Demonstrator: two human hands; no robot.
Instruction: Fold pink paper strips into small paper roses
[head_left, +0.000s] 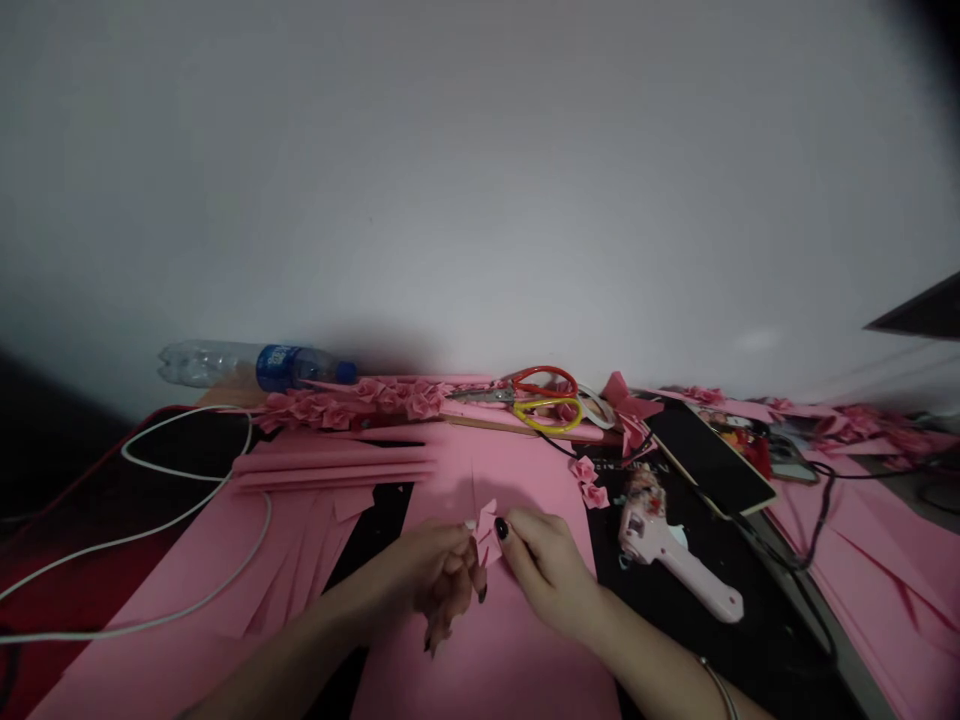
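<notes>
In the lower centre of the frame, a small, folded, petal-like piece of pink paper (489,533) sits between both hands, above a large flat pink paper sheet (487,665). The left hand (441,568) pinches its left edge; the right hand's (551,572) fingers grip its right, dark-nailed thumb on top. It should prove light, thin and easily creased, best held gently by its outer edges.
</notes>
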